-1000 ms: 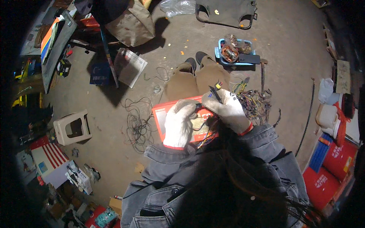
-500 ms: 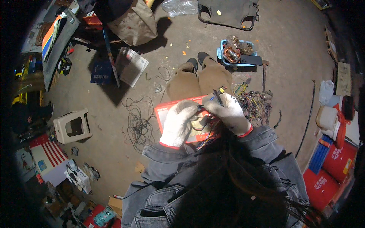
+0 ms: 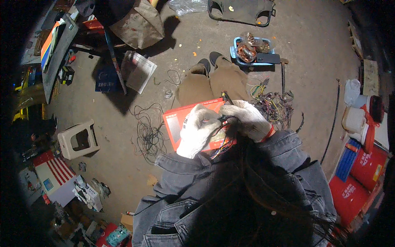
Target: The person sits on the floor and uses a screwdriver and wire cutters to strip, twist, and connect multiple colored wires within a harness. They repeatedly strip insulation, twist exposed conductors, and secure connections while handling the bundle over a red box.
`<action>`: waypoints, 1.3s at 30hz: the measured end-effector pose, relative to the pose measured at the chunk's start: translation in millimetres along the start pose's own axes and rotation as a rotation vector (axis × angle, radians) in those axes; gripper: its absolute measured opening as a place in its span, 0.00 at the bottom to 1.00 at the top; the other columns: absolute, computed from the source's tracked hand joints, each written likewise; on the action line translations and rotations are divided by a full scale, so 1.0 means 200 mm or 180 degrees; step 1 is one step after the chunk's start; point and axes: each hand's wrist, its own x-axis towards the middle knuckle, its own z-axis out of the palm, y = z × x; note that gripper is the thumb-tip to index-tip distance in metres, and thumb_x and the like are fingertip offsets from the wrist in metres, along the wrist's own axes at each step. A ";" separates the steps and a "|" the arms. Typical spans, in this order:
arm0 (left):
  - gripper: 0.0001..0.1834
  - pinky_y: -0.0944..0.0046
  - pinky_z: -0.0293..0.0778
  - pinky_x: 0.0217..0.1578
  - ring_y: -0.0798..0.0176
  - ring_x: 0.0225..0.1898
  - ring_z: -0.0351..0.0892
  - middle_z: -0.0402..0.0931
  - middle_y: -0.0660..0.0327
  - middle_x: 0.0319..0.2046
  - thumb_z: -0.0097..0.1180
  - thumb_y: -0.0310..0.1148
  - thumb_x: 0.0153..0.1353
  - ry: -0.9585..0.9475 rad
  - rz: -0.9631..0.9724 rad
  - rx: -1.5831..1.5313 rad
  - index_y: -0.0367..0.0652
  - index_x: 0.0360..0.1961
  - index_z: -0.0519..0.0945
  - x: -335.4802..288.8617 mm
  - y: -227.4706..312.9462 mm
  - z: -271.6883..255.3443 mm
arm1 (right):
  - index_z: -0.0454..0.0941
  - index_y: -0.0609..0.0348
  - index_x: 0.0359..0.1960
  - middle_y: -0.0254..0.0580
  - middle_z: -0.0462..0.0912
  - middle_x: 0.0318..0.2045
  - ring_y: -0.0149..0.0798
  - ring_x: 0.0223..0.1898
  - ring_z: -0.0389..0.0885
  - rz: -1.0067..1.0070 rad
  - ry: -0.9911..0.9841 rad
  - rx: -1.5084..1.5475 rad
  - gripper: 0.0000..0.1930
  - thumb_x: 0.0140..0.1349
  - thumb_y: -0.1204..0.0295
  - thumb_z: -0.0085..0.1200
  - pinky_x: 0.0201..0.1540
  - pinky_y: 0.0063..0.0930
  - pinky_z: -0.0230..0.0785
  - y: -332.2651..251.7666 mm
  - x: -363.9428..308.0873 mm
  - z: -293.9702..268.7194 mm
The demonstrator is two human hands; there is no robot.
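On my lap, over the brown trousers, rests a red box (image 3: 173, 132) with pale markings. My left hand (image 3: 196, 129), in a white knitted glove, is closed with thumb and fingertips pinched on a dark wire (image 3: 215, 131). Close beside it, my gloved right hand (image 3: 247, 118) grips a bundle of dark wires (image 3: 231, 127). A slim black piece with a yellow tip (image 3: 226, 97) sticks up past the right fingers; its kind is unclear. Coloured wires (image 3: 222, 150) trail down over the box toward my jacket, and hair hides part of them.
Right of my knees lies a heap of tangled wires (image 3: 275, 107), with a hammer (image 3: 283, 76) beyond it. A blue basket (image 3: 234, 54) holds bags of metal scraps and a dark phone. Loose black wire (image 3: 149, 129) lies left, near a beige stool (image 3: 61, 142). Red containers (image 3: 349, 197) stand far right.
My left hand has tilted and moved its pinch slightly right and down along the wire. My right hand has turned inward, and the yellow-tipped piece now shows less and points upward.
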 end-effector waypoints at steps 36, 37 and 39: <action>0.08 0.65 0.73 0.48 0.65 0.41 0.78 0.79 0.60 0.37 0.61 0.25 0.59 0.0153 -0.1184 -0.1162 0.36 0.40 0.81 0.01 -0.03 0.01 | 0.82 0.56 0.46 0.48 0.85 0.43 0.56 0.43 0.85 0.0112 0.0694 -0.1758 0.11 0.62 0.71 0.58 0.44 0.44 0.79 -0.11 -0.06 -0.01; 0.08 0.64 0.73 0.48 0.65 0.41 0.78 0.79 0.60 0.37 0.62 0.26 0.58 0.0174 -0.1144 -0.0949 0.36 0.39 0.81 0.02 -0.03 0.02 | 0.82 0.56 0.46 0.48 0.85 0.43 0.56 0.43 0.85 -0.0062 0.0805 -0.1814 0.11 0.62 0.71 0.57 0.44 0.44 0.79 -0.13 -0.06 -0.03; 0.08 0.62 0.73 0.49 0.63 0.42 0.80 0.80 0.58 0.37 0.63 0.27 0.58 0.0277 -0.1062 -0.0956 0.36 0.37 0.82 0.02 -0.02 0.04 | 0.82 0.56 0.45 0.48 0.85 0.42 0.56 0.42 0.85 -0.0338 0.1073 -0.1912 0.10 0.63 0.73 0.55 0.42 0.44 0.78 -0.16 -0.07 -0.06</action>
